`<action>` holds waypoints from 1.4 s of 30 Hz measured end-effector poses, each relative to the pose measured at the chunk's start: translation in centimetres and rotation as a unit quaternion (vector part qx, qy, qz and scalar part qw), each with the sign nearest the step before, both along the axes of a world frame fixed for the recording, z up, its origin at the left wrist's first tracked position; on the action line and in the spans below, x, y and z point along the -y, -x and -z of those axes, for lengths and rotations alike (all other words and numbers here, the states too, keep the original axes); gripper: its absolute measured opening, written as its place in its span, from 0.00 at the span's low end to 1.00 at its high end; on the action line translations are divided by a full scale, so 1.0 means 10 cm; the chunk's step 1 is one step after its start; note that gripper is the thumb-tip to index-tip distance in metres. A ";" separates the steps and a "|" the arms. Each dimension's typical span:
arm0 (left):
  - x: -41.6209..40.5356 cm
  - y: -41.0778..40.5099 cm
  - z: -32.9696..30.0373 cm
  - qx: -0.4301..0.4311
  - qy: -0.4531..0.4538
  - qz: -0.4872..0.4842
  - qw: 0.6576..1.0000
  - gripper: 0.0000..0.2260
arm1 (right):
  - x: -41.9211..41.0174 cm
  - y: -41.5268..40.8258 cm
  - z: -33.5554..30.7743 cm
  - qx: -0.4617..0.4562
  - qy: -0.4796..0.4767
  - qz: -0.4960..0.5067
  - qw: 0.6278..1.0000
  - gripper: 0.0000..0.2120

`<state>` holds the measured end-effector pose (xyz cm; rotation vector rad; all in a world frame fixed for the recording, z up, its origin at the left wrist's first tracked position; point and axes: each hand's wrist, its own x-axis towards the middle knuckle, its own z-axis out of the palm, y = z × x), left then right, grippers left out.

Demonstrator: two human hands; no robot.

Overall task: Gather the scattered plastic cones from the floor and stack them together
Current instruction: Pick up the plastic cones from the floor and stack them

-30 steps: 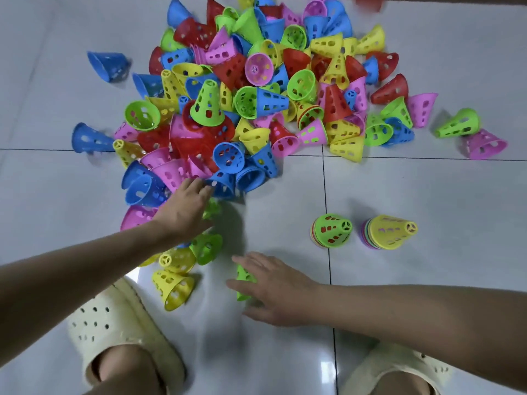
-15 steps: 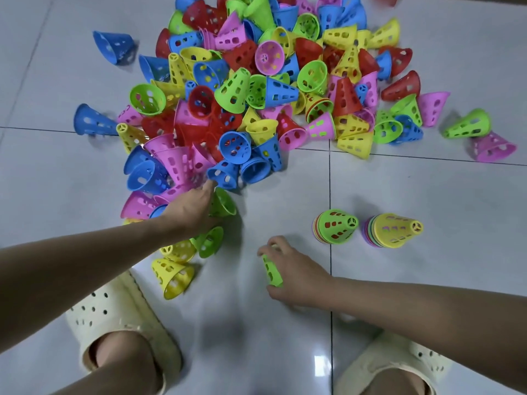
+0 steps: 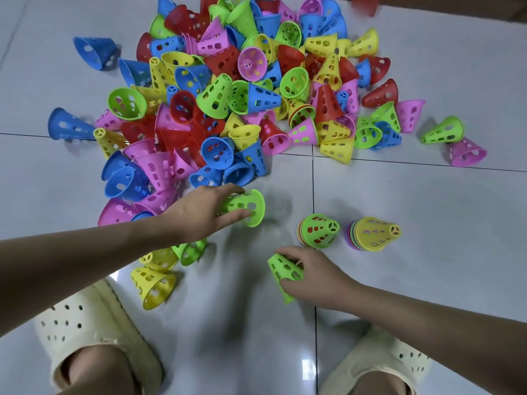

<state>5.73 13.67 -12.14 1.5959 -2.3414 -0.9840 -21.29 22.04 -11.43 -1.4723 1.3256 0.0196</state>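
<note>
Two green cones in hand. My left hand [image 3: 199,215] grips one cone [image 3: 247,207] on its side, at 6 o'clock of the big pile [image 3: 242,89]. My right hand [image 3: 312,273] grips another [image 3: 282,269], at 7 o'clock of two finished stacks, green-topped [image 3: 319,230] and yellow-topped [image 3: 373,233].

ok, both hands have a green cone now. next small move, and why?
Probably bring the green plastic cone in the left hand across and nest it with the green plastic cone that the right hand grips. Both are held and of one colour; the green-topped stack stands just beyond the right hand.
</note>
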 end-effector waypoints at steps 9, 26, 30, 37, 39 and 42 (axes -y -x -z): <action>0.10 0.65 -0.50 -0.134 0.028 0.051 0.989 0.23 | 0.18 0.53 -0.72 0.165 0.121 0.276 0.939 0.25; 0.05 1.59 0.02 -0.027 -0.029 0.124 0.992 0.24 | 0.19 1.43 -0.30 -0.021 0.330 0.303 0.894 0.28; 0.06 1.64 0.07 0.004 -0.039 0.140 0.989 0.21 | 0.17 1.46 -0.21 -0.049 0.319 0.294 0.900 0.28; 0.15 1.47 0.09 0.018 -0.053 0.169 0.984 0.26 | 0.09 1.46 -0.05 -0.062 0.303 0.273 0.911 0.26; 0.18 1.35 0.07 0.029 -0.042 0.162 0.986 0.28 | 0.09 1.47 -0.03 -0.064 0.298 0.274 0.912 0.27; 0.24 1.13 0.06 0.059 -0.033 0.137 0.988 0.30 | 0.11 1.47 0.02 -0.081 0.251 0.279 0.923 0.33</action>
